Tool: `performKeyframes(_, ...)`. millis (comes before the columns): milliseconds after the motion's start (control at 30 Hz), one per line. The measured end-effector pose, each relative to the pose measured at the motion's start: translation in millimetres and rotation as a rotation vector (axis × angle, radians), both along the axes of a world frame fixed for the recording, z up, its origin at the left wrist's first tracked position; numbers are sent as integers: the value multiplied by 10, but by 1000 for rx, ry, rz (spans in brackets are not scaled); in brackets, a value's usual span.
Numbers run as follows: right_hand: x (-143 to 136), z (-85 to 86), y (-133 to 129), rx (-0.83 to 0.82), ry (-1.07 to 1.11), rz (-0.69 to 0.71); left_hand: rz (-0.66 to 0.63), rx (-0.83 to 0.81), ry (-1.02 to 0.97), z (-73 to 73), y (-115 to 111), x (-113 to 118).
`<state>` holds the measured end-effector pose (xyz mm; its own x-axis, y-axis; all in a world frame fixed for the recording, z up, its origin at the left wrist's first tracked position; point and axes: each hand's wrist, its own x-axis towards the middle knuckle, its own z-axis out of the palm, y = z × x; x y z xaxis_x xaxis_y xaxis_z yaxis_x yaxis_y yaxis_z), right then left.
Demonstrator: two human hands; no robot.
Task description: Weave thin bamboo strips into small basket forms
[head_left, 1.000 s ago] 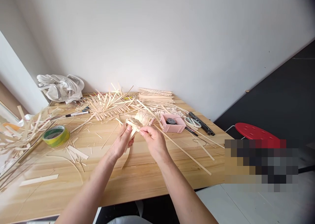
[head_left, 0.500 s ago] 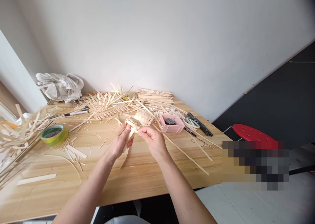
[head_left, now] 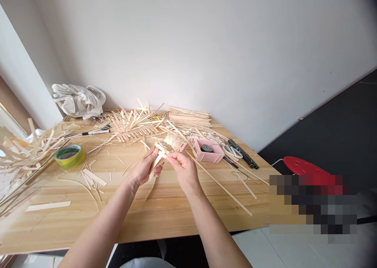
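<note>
Above the middle of the table, my left hand (head_left: 146, 166) is closed round a small woven piece of pale bamboo strips (head_left: 159, 158), its thumb on top. My right hand (head_left: 184, 170) pinches at the right side of the same piece, thumb and forefinger pressed together on what looks like a strip end. The fingertips hide part of the weave. Just behind my hands lies a rounded woven bamboo form (head_left: 175, 143), partly covered by the piece I hold.
Loose bamboo strips (head_left: 132, 123) heap at the back; stacked strips (head_left: 190, 117) lie beside them. Left are a tape roll (head_left: 70, 158), a marker (head_left: 96, 132) and a white bag (head_left: 79, 101). Right are a pink box (head_left: 209, 156), scissors (head_left: 232, 151), a black utility knife (head_left: 243, 154) and a red stool (head_left: 306, 168).
The whole view has shifted and tilted slightly. Both hands keep hold of the woven piece in nearly the same pose, with only a slight movement of the right fingers.
</note>
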<state>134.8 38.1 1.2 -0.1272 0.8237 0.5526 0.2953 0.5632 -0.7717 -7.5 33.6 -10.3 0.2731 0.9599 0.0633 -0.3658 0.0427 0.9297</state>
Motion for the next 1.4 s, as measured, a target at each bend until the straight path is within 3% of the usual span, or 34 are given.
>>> performKeyframes(233, -67, 25, -11, -23, -21, -54, 46, 1, 45, 6, 19, 41)
performKeyframes(567, -198, -146, -131, 343, -37, -336, 63, -19, 27, -10, -50, 160)
performKeyframes(767, -76, -95, -224, 525, -224, -248, 62, -55, 19, -10, -55, 136)
performKeyframes(1167, 276, 301, -174, 571, -413, -14, 53, -66, 93, 123, -115, 29)
performKeyframes(1400, 185, 266, -138, 645, -371, -69, 51, -44, 86, 89, -109, 67)
